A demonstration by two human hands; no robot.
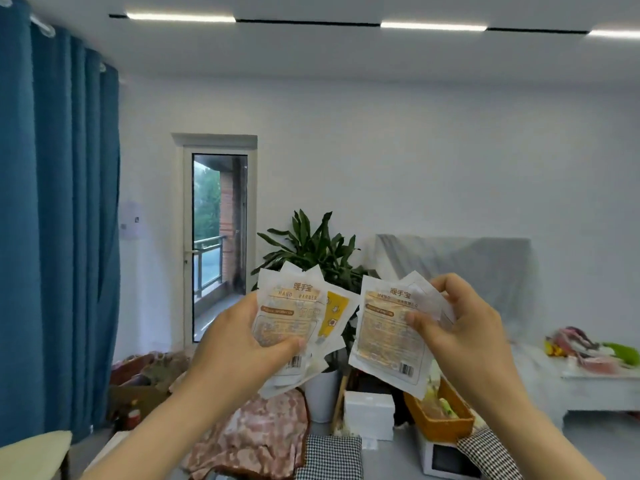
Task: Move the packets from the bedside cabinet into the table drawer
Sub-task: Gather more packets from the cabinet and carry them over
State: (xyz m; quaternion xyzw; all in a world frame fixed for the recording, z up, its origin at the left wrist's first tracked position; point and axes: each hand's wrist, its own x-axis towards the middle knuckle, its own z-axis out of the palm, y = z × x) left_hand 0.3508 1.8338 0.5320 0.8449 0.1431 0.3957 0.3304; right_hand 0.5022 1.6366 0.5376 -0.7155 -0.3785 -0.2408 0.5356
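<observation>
Room with white walls, blue curtain far left, glass balcony door, potted plant behind the hands. White surface far right carries colourful items, too blurred to name. In mid-air at centre, left hand holds a fanned stack of hand-warmer packets, grip pinching it with thumb on front; right hand pinches a second stack at its right edge. Long axes near vertical, headings up, barcodes down, printed faces toward camera.
</observation>
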